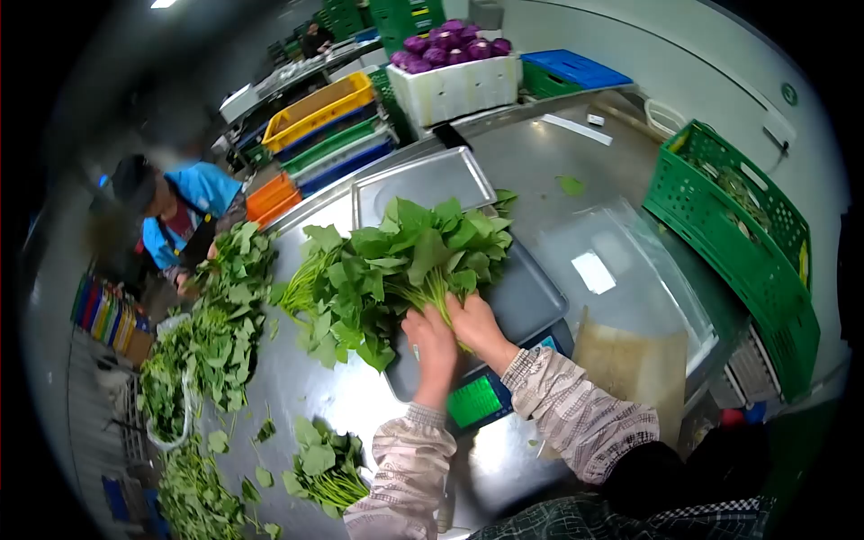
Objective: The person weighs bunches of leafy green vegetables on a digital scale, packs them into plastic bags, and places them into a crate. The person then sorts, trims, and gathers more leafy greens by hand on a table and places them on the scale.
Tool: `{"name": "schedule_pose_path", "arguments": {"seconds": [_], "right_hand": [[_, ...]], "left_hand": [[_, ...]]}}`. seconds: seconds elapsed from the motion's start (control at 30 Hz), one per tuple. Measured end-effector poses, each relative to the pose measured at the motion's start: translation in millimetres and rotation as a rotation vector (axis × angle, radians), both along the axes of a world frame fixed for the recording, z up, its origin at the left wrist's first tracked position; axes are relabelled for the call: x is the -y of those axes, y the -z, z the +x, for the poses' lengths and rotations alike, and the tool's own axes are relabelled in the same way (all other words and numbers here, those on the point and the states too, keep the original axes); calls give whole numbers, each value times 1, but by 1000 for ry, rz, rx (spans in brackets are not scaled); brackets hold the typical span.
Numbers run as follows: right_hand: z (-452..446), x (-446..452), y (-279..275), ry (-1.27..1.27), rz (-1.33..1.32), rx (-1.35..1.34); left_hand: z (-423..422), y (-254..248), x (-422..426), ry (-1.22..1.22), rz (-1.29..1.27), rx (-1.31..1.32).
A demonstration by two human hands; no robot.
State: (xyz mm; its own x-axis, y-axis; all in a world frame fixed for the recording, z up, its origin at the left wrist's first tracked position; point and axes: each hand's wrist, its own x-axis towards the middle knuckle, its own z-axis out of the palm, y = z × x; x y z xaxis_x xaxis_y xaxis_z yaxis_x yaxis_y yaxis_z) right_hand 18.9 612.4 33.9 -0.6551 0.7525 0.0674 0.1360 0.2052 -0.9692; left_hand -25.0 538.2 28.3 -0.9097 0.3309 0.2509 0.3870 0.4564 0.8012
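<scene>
Both of my hands are closed round the stems of a bunch of leafy greens (423, 247) at the middle of the view. My left hand (431, 346) grips the stems from the left, and my right hand (479, 326) is close beside it on the right. The leaves fan out away from me over a grey tray (531, 301) on a scale (477, 402) with a lit green display. More long-stemmed greens (306, 283) lie against the bunch's left side. A smaller bundle (326, 468) rests on the metal table near my left forearm.
Heaped greens (225, 324) line the table's left side, where a co-worker in blue (193, 193) stands. Purple vegetables fill a white box (454, 88) at the back. Green crates (729, 243) stand at right, beyond clear plastic bags (630, 261). A metal tray (423, 184) lies behind the bunch.
</scene>
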Motion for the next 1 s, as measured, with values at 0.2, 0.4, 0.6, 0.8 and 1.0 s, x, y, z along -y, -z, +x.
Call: {"name": "schedule_pose_path", "arguments": {"seconds": [0.2, 0.4, 0.6, 0.8, 1.0], "right_hand": [[133, 5, -31, 207, 69, -35], [295, 31, -22, 481, 234, -53], [345, 38, 73, 579, -245, 298], [432, -5, -7, 145, 67, 493], [513, -83, -18, -212, 1099, 482]], "left_hand": [[112, -49, -8, 302, 157, -62], [246, -44, -3, 731, 254, -335], [288, 88, -4, 693, -167, 84], [269, 73, 26, 730, -192, -49], [231, 26, 59, 341, -226, -299]]}}
